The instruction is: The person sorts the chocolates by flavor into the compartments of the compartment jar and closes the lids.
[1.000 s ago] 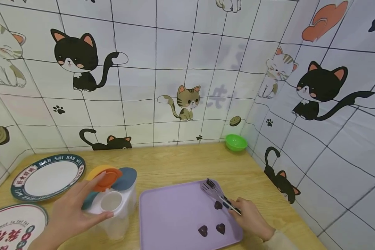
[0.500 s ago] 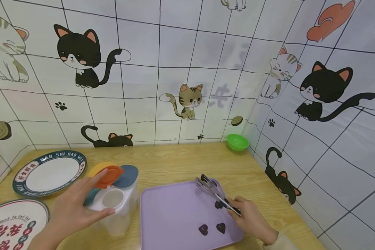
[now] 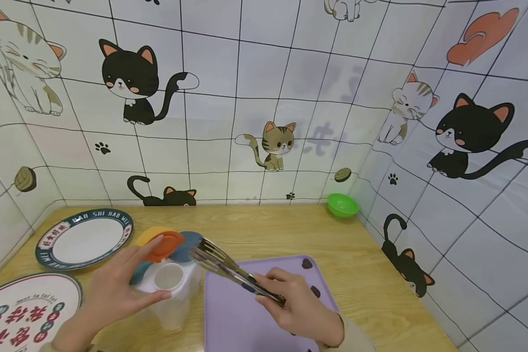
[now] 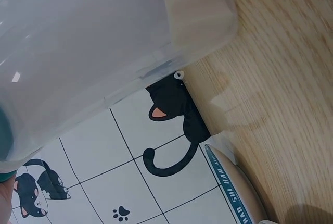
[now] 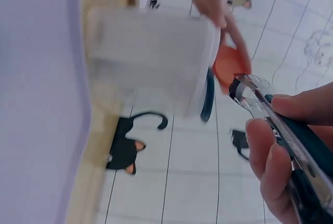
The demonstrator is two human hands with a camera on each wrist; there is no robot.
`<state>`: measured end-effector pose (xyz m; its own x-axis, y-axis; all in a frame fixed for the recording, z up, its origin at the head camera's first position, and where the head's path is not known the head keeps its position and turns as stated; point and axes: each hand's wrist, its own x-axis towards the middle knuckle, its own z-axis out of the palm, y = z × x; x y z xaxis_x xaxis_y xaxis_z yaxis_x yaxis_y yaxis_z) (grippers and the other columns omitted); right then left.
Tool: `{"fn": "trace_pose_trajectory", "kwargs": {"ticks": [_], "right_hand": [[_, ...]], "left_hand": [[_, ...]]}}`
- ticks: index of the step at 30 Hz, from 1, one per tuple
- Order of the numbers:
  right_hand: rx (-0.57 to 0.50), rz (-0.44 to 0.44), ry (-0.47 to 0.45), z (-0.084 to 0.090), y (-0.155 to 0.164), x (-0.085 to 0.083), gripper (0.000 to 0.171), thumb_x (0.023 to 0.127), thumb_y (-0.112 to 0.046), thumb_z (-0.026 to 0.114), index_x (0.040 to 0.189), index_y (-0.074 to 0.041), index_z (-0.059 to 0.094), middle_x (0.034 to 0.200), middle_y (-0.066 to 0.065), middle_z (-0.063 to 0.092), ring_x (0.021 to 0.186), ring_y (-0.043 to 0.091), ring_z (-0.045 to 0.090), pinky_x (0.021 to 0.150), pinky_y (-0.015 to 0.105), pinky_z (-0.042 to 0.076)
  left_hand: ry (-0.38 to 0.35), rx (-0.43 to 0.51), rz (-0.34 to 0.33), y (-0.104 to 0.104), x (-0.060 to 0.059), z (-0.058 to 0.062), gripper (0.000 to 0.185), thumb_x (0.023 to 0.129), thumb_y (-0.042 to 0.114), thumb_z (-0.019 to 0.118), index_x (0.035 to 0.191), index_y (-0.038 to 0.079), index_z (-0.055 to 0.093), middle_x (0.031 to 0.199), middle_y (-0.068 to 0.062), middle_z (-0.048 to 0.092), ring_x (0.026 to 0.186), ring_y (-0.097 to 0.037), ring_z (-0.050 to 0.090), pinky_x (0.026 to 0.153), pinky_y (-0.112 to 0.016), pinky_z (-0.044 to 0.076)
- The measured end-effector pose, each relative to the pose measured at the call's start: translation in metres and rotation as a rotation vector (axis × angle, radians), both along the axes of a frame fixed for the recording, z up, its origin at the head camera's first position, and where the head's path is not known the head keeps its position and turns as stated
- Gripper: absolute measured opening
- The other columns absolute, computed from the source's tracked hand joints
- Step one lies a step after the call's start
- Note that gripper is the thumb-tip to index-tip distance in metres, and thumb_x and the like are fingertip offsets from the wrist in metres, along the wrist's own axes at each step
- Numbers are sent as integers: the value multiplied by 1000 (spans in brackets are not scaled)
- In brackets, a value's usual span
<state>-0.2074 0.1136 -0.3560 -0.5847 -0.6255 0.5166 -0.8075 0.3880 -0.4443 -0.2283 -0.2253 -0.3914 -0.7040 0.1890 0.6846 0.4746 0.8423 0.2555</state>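
Tongs (image 3: 229,266): metal, closed tips raised just beside the container's open hole, handles slanting down into the right hand.
Right hand (image 3: 297,308): over the tray, fingers curled round the tong handles, squeezing them together.
Left hand (image 3: 114,288): wrapped round the container's side, thumb below the hole, fingertips lifting the orange lid (image 3: 165,244).
Container (image 3: 169,288): translucent white, standing on the desk between the tray's left edge and the plates; one round hole open, a yellow and a blue lid beside the orange one.
Tray (image 3: 233,313): lilac, at the desk's near edge, right of the container.
Chocolates (image 3: 306,263): dark hearts lying on the tray, near its far right corner.
Plates (image 3: 83,237): two, at the desk's left edge, one nearer, one farther.
Bowl (image 3: 342,204): green, in the desk's far right corner.
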Motion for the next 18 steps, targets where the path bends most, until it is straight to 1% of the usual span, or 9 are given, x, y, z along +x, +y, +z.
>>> {"fn": "trace_pose_trajectory", "kwargs": {"ticks": [2,4,7,9,12,13,15,18], "right_hand": [[15,33,-12,2,-12,1,34,87,-13,58,117,3,58,89,4,59,52,-9,35,46,1,32],[29,43,-1,2,-19,1,35,87,-15,58,117,1,57,90,4,59,51,-9,35,46,1,31],[29,14,9,0,-19,0,37,86,-17,59,118,2,56,91,4,58,50,-9,33,45,0,30],[16,-27,12,-1,-12,-1,38,85,-17,60,118,3,57,89,3,58,51,-10,33,45,1,30],[11,-141,10,-5,11,-5,38,83,-15,63,116,3,58,87,1,58,52,-9,33,44,4,31],[16,-193,10,-8,20,-7,38,81,-14,65,114,3,59,86,1,58,52,-9,33,43,5,32],[48,-326,-4,-15,42,-12,38,78,-12,68,112,4,61,84,2,58,53,-8,34,43,9,33],[143,-562,-31,-29,77,-18,38,72,-9,72,108,3,64,80,3,58,52,-5,36,44,13,33]], "left_hand": [[2,-4,-2,0,0,0,102,41,61,79,131,28,46,95,4,59,81,-14,53,54,-28,40],[3,-8,-3,0,0,0,101,41,61,79,132,28,46,96,4,59,83,-15,53,55,-29,41],[11,-14,-9,1,-2,-1,101,42,62,78,132,28,46,95,5,59,82,-14,53,54,-28,41],[25,-20,-15,1,-3,-1,101,42,63,77,131,28,46,92,6,58,79,-12,51,52,-26,38],[37,-18,-21,1,-4,-2,101,42,64,77,131,27,47,91,6,58,78,-11,50,50,-24,36],[39,-16,-24,1,-5,-2,101,42,64,77,131,27,47,91,6,58,78,-11,50,50,-24,35],[32,-11,-24,1,-5,-3,101,42,63,77,131,28,47,92,7,57,79,-10,50,51,-24,36],[16,2,-21,-1,-3,-3,101,41,62,78,131,28,47,91,9,57,80,-10,50,52,-24,37]]}}
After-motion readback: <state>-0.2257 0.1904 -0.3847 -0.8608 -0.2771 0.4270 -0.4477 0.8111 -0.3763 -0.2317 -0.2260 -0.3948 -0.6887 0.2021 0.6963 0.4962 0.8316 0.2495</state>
